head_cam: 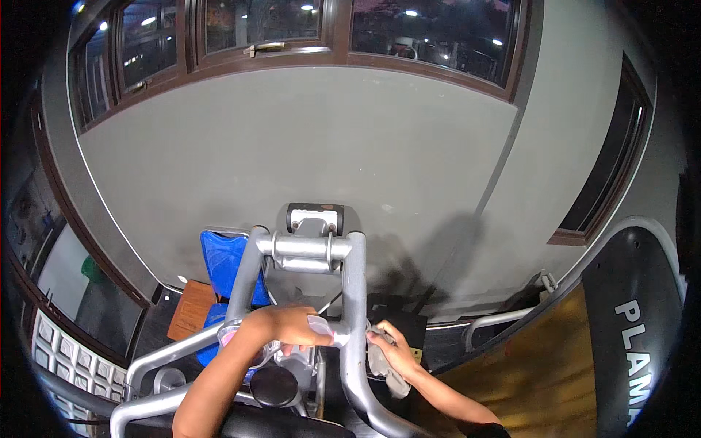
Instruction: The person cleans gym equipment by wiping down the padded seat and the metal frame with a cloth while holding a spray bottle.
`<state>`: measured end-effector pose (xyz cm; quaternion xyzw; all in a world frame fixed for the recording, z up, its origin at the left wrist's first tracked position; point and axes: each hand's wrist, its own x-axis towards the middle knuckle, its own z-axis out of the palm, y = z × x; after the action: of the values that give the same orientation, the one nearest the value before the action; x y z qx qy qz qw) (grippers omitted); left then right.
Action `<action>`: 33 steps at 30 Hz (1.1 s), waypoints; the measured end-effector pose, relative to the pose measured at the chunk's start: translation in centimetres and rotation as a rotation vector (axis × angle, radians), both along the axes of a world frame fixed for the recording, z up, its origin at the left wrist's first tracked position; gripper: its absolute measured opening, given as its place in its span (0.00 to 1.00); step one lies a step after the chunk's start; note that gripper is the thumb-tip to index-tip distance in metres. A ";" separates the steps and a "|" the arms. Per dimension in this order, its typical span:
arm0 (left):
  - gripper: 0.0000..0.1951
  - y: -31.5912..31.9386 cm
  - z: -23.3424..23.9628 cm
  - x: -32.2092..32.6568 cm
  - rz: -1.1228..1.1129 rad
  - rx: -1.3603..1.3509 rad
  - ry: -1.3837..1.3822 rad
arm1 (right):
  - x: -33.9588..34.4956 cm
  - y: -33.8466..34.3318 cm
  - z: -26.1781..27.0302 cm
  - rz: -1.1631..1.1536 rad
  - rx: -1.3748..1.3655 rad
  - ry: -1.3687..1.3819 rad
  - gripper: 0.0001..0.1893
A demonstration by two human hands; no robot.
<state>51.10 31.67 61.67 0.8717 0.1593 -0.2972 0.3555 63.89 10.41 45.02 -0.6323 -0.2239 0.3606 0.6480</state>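
Before me stands the silver tubular frame (354,284) of a gym machine, with a thick crossbar at its top. My left hand (290,328) reaches over the middle of the frame, closed on a clear plastic container (320,325) with something pink showing at it; its full shape is hidden by the hand and forearm. On the right side of the upright tube, my right hand (395,350) grips a crumpled grey cloth (383,364), which hangs below the fingers beside the tube. A round black pad (274,386) lies below my left hand.
A blue folding chair (222,263) and a brown wooden piece (189,310) stand behind the frame at the left. Curved silver bars (170,350) extend left. A grey wall (306,137) with windows rises ahead. A large black and gold panel (613,328) leans at the right.
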 end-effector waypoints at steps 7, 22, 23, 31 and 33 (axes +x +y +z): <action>0.26 0.3 -0.3 0.1 -0.024 -0.014 -0.011 | 0.9 3.0 1.2 -0.257 0.032 -0.525 0.12; 0.25 0.9 -1.5 0.1 -0.028 -0.090 -0.067 | 0.6 1.1 6.3 -0.078 -0.033 -1.080 0.11; 0.25 1.0 -1.6 0.0 -0.004 -0.090 -0.074 | 0.0 0.6 7.0 0.086 -0.033 -1.104 0.11; 0.23 0.6 -0.9 0.1 -0.003 -0.077 -0.138 | -1.2 1.7 11.0 0.365 -0.304 -1.485 0.14; 0.23 0.3 0.0 -0.1 0.012 -0.100 -0.206 | -1.5 2.6 11.8 0.411 -0.325 -1.537 0.14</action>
<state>51.03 31.99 61.65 0.8779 0.1121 -0.2116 0.4147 62.42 13.05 56.81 -0.7358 -0.6629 -0.0347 0.1340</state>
